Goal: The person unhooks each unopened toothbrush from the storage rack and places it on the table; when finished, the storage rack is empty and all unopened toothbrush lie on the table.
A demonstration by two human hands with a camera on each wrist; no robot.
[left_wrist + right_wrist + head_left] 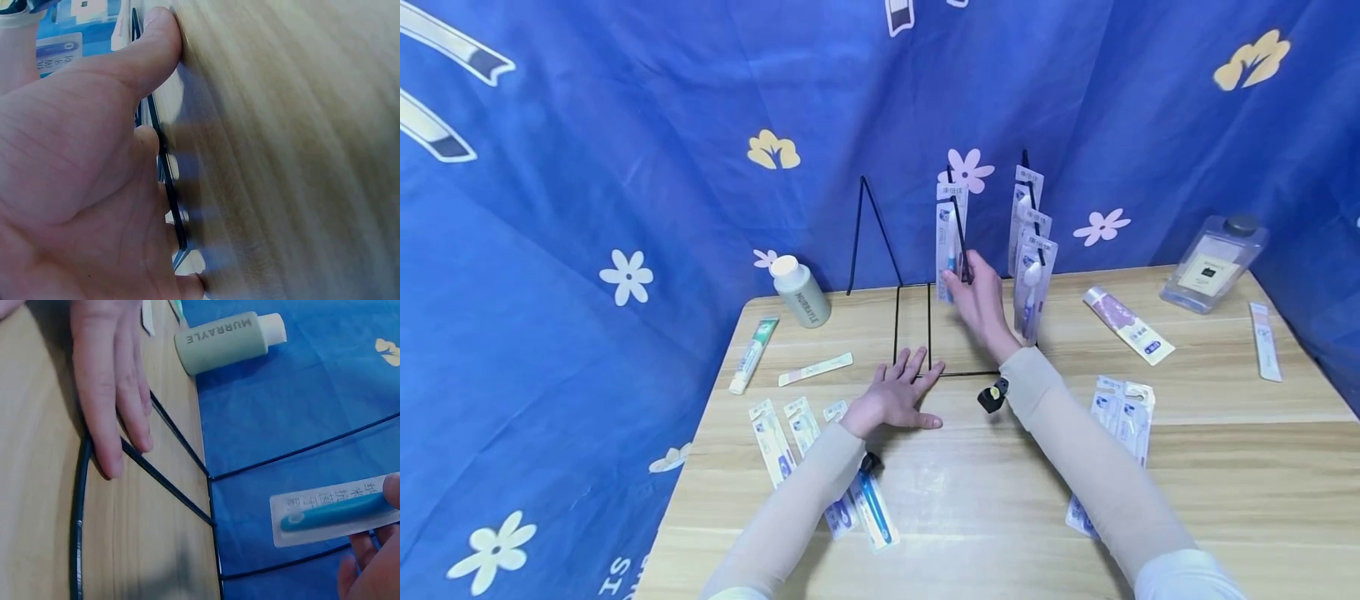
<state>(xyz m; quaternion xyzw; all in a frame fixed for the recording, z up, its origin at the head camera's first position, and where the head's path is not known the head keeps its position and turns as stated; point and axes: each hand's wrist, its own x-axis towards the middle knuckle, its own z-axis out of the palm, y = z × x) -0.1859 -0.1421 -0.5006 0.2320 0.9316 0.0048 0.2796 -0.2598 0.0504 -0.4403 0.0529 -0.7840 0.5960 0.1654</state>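
Note:
A black wire rack stands at the back of the wooden table. My left hand lies flat with spread fingers on the rack's base wire; the thumb presses the tabletop. My right hand reaches up to the rack's middle hook and pinches a packaged blue toothbrush hanging there. The same pack shows between my right fingertips in the right wrist view. Several more toothbrush packs hang on the right hook.
A green bottle and a toothpaste tube lie at the back left. Loose toothbrush packs lie front left and under my right forearm. A purple tube, a clear bottle and a slim pack sit right. Blue cloth hangs behind.

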